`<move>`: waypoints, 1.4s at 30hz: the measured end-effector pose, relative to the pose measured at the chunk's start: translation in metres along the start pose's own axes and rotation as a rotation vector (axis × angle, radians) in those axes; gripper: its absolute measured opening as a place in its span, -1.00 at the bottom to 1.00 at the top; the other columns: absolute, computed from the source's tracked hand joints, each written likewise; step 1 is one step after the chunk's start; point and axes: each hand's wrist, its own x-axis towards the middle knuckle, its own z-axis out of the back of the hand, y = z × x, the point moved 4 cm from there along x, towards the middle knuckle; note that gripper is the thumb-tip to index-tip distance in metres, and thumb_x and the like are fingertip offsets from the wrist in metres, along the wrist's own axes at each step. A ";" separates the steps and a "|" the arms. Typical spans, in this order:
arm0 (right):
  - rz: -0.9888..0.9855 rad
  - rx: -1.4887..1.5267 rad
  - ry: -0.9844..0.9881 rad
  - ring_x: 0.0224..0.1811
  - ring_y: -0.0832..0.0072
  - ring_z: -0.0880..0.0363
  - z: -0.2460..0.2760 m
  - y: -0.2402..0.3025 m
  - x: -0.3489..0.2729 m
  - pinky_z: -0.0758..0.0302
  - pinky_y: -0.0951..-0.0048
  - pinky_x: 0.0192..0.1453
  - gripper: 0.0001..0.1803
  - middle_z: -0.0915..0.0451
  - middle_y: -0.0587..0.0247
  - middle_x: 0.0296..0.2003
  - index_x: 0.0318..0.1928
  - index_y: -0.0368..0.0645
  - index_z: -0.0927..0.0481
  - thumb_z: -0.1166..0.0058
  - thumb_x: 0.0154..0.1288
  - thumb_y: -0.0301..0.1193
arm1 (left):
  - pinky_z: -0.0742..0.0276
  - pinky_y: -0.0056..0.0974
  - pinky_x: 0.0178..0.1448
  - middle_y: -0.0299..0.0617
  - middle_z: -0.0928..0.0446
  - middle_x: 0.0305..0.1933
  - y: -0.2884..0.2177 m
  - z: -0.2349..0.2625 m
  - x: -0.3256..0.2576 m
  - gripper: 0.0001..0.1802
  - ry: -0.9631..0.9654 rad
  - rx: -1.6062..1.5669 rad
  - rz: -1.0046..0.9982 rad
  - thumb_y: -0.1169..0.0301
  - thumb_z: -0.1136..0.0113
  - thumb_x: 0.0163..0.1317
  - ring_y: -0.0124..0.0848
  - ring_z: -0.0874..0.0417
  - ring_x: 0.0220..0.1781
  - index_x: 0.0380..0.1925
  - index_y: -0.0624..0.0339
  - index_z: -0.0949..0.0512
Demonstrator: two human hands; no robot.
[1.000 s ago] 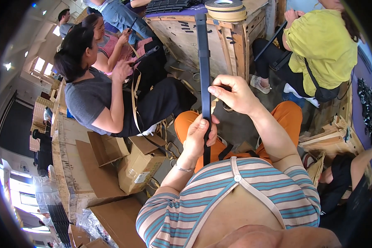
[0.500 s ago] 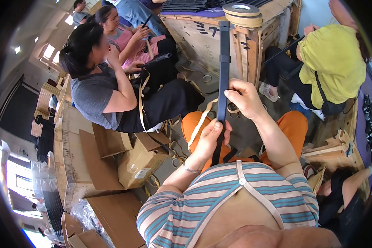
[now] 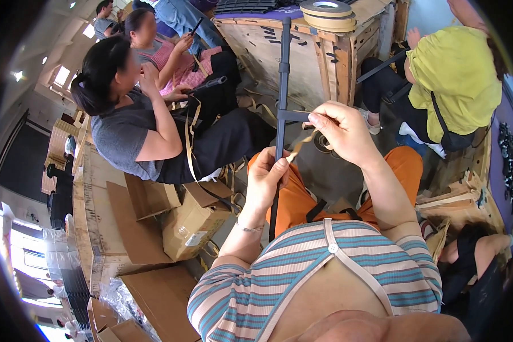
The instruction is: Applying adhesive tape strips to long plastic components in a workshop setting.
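I hold a long, thin black bar (image 3: 281, 97) upright in front of me. My left hand (image 3: 268, 176) is closed around its lower part, just above my orange trousers. My right hand (image 3: 339, 131) pinches a strip of tan tape (image 3: 300, 146) that runs from the bar toward my fingers, beside a short black crosspiece on the bar. The bar's top end reaches up past the edge of a wooden crate (image 3: 330, 54). Its bottom end points down toward my lap.
Rolls of tan tape (image 3: 326, 13) lie on the wooden crate. A person in a grey top (image 3: 125, 131) sits at my left, others behind. A person in yellow (image 3: 450, 74) sits at the right. Cardboard boxes (image 3: 188, 222) stand at lower left.
My right hand has let go of the bar and pulled away to the right, drawing a strip of tan tape with it. The left hand keeps its grip on the bar.
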 end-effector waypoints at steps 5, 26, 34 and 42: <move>0.027 -0.049 -0.019 -0.55 0.58 -0.41 0.001 0.009 -0.005 -0.31 0.56 -0.47 -0.83 -0.50 0.22 -0.51 -0.37 -0.31 -0.59 -0.06 0.22 -0.43 | -0.19 -0.54 -0.57 -0.32 -0.39 -0.55 -0.008 0.001 -0.003 -0.76 0.046 -0.010 0.000 0.32 0.00 0.29 -0.61 -0.37 -0.63 -0.18 0.28 -0.42; 0.092 -0.011 -0.079 -0.60 0.66 -0.38 -0.002 0.003 -0.005 -0.28 0.59 -0.54 -0.87 -0.46 0.28 -0.56 -0.43 -0.32 -0.60 -0.13 0.16 -0.48 | -0.38 -0.48 -0.25 -0.26 -0.45 -0.31 0.007 -0.010 0.003 -0.78 0.078 -0.123 -0.102 0.37 0.11 0.33 -0.56 -0.41 -0.38 -0.15 0.27 -0.42; 0.102 -0.107 -0.122 -0.64 0.59 -0.33 0.000 0.004 -0.012 -0.24 0.56 -0.56 -0.87 -0.43 0.25 -0.60 -0.44 -0.31 -0.60 -0.16 0.13 -0.47 | -0.32 -0.53 -0.25 -0.33 -0.46 -0.37 0.008 0.001 0.012 -0.83 -0.288 0.147 -0.231 0.48 0.08 0.31 -0.66 -0.37 -0.39 -0.17 0.29 -0.44; 0.090 -0.076 -0.126 -0.65 0.54 -0.35 -0.002 0.006 -0.013 -0.25 0.53 -0.57 -0.87 -0.44 0.23 -0.60 -0.44 -0.31 -0.60 -0.17 0.12 -0.47 | -0.35 -0.51 -0.14 -0.32 -0.46 -0.35 0.005 0.005 0.017 -0.84 -0.368 0.310 -0.264 0.50 0.06 0.29 -0.61 -0.42 -0.29 -0.18 0.31 -0.43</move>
